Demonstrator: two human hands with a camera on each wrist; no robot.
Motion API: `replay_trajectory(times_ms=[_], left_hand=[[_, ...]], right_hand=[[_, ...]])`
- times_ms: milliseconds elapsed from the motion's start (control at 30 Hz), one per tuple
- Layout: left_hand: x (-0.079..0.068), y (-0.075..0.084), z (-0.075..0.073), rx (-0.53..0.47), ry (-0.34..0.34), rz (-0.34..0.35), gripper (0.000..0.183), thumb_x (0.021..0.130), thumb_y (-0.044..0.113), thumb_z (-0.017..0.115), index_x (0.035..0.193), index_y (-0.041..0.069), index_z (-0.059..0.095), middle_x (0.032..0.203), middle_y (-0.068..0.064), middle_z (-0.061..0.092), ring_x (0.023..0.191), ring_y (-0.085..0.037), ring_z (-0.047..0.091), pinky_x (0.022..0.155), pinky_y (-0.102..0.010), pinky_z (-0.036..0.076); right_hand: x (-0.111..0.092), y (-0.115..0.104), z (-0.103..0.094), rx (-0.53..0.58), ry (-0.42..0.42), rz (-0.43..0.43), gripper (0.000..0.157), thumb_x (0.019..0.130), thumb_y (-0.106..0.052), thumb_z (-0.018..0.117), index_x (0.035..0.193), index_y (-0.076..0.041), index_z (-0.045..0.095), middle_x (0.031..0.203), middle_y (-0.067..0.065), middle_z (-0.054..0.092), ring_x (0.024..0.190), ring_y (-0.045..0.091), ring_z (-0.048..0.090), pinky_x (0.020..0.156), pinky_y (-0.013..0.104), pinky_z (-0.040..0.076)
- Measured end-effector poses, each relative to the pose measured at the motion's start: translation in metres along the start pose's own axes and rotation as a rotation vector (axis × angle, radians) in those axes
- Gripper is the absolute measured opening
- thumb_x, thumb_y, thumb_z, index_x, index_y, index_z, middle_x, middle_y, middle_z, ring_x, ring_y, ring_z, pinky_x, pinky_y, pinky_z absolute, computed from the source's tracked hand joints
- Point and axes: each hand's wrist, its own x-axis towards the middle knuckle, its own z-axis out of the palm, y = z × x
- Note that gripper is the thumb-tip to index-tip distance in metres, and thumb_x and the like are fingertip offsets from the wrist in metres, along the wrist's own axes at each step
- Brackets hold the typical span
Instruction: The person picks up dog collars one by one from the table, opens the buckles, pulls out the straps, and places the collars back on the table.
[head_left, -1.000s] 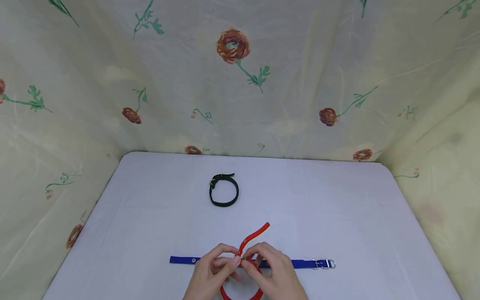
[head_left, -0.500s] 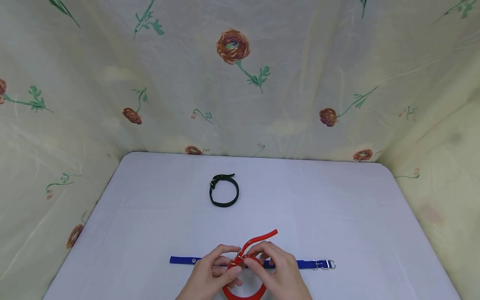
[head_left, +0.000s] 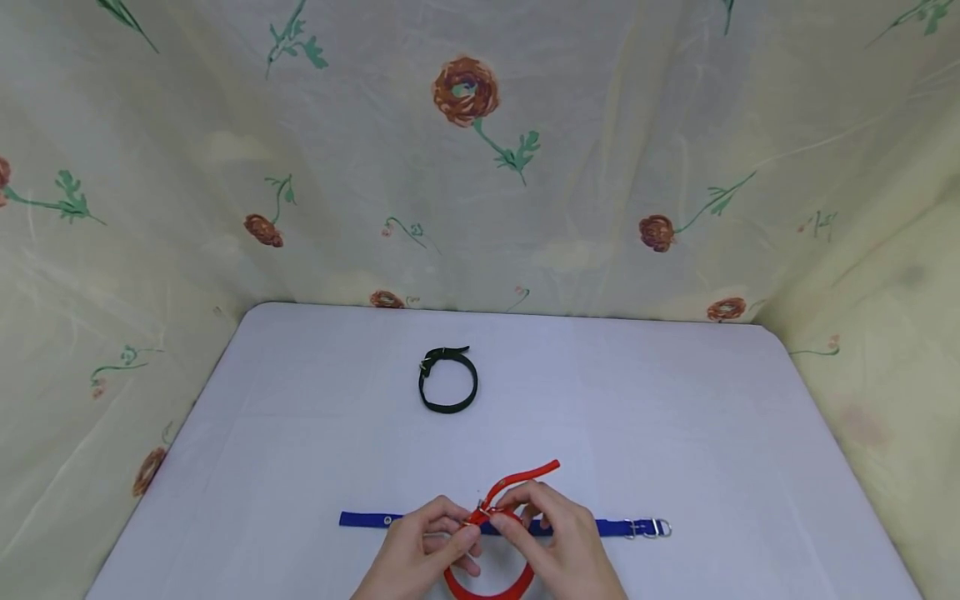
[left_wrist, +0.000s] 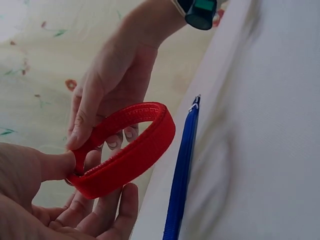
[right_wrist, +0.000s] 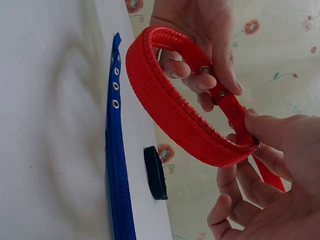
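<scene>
A red collar [right_wrist: 172,117], bent into a loop, is held between both hands above the white table. My left hand [head_left: 420,542] pinches the band between thumb and fingers beside the metal buckle [head_left: 482,507]. On the other side of that buckle, my right hand [head_left: 558,533] pinches the band with thumb and index finger. The collar's free tail [head_left: 528,475] sticks out past the buckle, up and to the right in the head view. Metal eyelets [right_wrist: 222,94] show along the strap in the right wrist view. Fingers partly cover the buckle.
Behind the hands a blue collar [head_left: 615,528] lies stretched out flat, with eyelets at its left end and metal rings at its right. Farther back sits a black collar [head_left: 448,409], buckled in a ring. Flowered cloth [head_left: 570,167] hangs around the table [head_left: 675,417].
The red tail has swung right and lower. More of the buckle shows between the hands, and my left fingers have shifted slightly along the band. The blue and black collars have not moved.
</scene>
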Motion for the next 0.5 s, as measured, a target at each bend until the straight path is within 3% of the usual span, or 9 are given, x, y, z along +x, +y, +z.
replay_trajectory(times_ms=[100, 267, 500], left_hand=[[0.001, 0.0, 0.0, -0.005, 0.007, 0.018, 0.044, 0.104, 0.045, 0.071, 0.12, 0.005, 0.067, 0.104, -0.015, 0.081, 0.084, -0.023, 0.082, 0.086, -0.03, 0.066], [0.002, -0.001, 0.0, 0.0, 0.023, -0.012, 0.045, 0.103, 0.048, 0.072, 0.122, 0.008, 0.065, 0.099, -0.012, 0.079, 0.083, -0.023, 0.082, 0.085, -0.034, 0.065], [0.001, 0.0, 0.001, 0.0, 0.045, -0.047, 0.049, 0.104, 0.048, 0.07, 0.14, 0.014, 0.066, 0.093, -0.009, 0.075, 0.082, -0.024, 0.082, 0.084, -0.034, 0.062]], right_hand=[[0.001, 0.002, 0.004, -0.001, 0.041, -0.033, 0.011, 0.098, -0.032, 0.081, 0.105, -0.029, 0.073, 0.094, -0.026, 0.07, 0.083, -0.001, 0.061, 0.08, 0.023, 0.057], [0.001, 0.005, 0.011, -0.006, 0.109, -0.084, 0.013, 0.098, -0.022, 0.08, 0.106, -0.025, 0.07, 0.096, -0.028, 0.067, 0.084, -0.004, 0.06, 0.08, 0.025, 0.058], [0.002, 0.002, 0.012, -0.008, 0.154, -0.002, 0.016, 0.098, -0.021, 0.08, 0.107, -0.029, 0.069, 0.095, -0.026, 0.068, 0.085, -0.001, 0.06, 0.079, 0.023, 0.052]])
